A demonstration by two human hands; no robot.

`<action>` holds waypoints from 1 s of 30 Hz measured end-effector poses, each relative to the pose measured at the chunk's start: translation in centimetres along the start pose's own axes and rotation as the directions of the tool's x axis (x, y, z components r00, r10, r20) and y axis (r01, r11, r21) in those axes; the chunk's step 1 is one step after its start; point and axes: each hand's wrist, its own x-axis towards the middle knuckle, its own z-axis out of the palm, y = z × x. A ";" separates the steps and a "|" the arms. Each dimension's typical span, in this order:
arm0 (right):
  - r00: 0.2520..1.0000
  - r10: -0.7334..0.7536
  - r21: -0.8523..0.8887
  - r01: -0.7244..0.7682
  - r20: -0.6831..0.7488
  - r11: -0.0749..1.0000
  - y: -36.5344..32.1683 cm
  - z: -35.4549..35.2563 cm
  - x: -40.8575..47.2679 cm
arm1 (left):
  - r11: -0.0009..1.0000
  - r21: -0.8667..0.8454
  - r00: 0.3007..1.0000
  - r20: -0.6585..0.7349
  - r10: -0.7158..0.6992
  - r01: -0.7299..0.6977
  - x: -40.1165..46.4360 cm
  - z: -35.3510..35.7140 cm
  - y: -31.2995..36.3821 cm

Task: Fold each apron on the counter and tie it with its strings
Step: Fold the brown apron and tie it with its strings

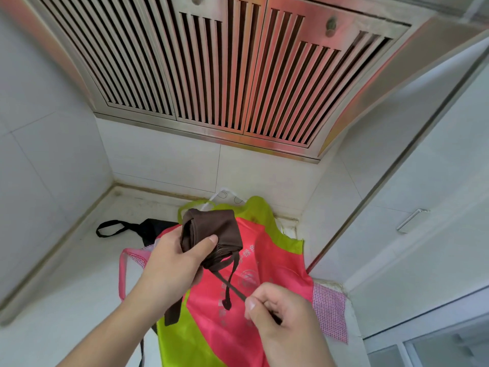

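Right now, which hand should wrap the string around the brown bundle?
Probably the right hand: it already pinches the string, while the left hand is busy holding the brown bundle.

Left hand [169, 263] holds a folded apron [211, 231] above aprons [232, 308] spread on the counter [79, 274]; right hand [280, 313], nearer, pinches its string [230, 284]; range hood [225, 70] overhead behind

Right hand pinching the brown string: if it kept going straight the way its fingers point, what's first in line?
Probably the left forearm: the right hand points left across the red apron, with the hanging brown strap in front of it. Depth is unclear, so it might pass above.
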 end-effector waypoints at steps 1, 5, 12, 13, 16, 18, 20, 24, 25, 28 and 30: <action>1.000 -0.018 -0.028 0.017 -0.005 0.999 -0.1 -0.7 0.0 | 0.999 0.041 0.997 0.079 -0.003 0.000 -0.1 -0.3 -0.1; 0.981 -0.193 -0.189 0.184 -0.027 0.965 -1.4 -3.8 1.5 | 0.988 0.147 0.878 0.478 -0.022 -0.055 -1.7 -0.4 0.2; 0.961 -0.249 0.058 0.243 0.118 0.968 -3.3 -7.0 5.3 | 0.986 -0.021 0.686 0.721 -0.099 0.165 -4.3 -0.3 0.3; 0.952 -0.267 0.135 0.247 0.149 0.959 -3.0 -7.0 5.6 | 0.987 -0.046 0.672 0.737 -0.072 0.157 -4.3 -0.5 0.1; 0.946 -0.265 0.382 0.179 0.186 0.907 -1.5 -6.0 6.2 | 0.987 -0.075 0.624 0.781 -0.032 0.145 -4.6 -0.9 0.7; 0.952 -0.242 0.465 0.129 0.190 0.876 -0.7 -4.9 6.3 | 0.992 -0.048 0.639 0.768 -0.039 0.119 -5.0 -1.2 1.3; 0.959 -0.223 0.499 0.110 0.173 0.859 0.0 -3.6 6.2 | 0.992 -0.052 0.681 0.731 -0.041 0.116 -5.4 -1.2 1.7; 0.999 -0.007 0.703 -0.029 0.048 0.710 1.7 -1.2 4.9 | 0.984 -0.160 0.831 0.555 0.025 0.078 -5.6 -0.6 2.2; 0.995 0.048 0.774 -0.098 0.087 0.626 2.1 -0.7 4.2 | 0.982 -0.182 0.887 0.461 0.032 0.059 -5.6 -0.3 2.1; 0.947 0.040 0.809 -0.293 0.319 0.510 2.2 0.4 2.3 | 0.971 -0.238 0.960 0.276 0.052 0.016 -5.2 0.2 1.9; 0.925 -0.044 0.773 -0.289 0.378 0.565 1.8 1.2 1.2 | 0.972 -0.234 0.975 0.212 0.063 -0.012 -5.1 0.3 1.7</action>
